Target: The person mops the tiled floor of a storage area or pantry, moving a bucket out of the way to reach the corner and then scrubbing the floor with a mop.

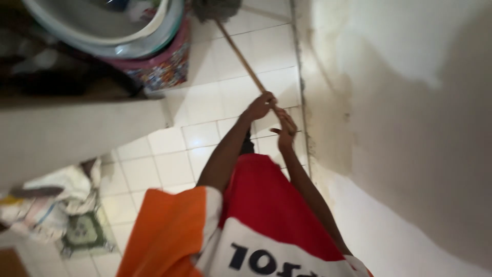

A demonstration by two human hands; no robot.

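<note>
Person's wearing a short-sleeved orange, red and white jersey-style shirt [246,225] that fills the bottom centre of the frame. The orange sleeve sits lower left, a red panel runs up the middle, and a white band with dark blue lettering crosses the bottom edge. Both forearms are bare, no watch or gloves.

Wooden mop handle [246,64]: long, thin, slanting from the mop head [215,9] at the top edge down to the hands. Left hand [260,106]: closed around the handle, higher up. Right hand [285,131]: on the handle just below, fingers loosely curled. Floor [174,164]: white square tiles. Wall [410,128]: pale, stained near the floor line. Basins [102,31]: stacked, upper left, on a patterned stand [161,69]. Crumpled sacks [56,205]: lower left, on the floor.
</note>
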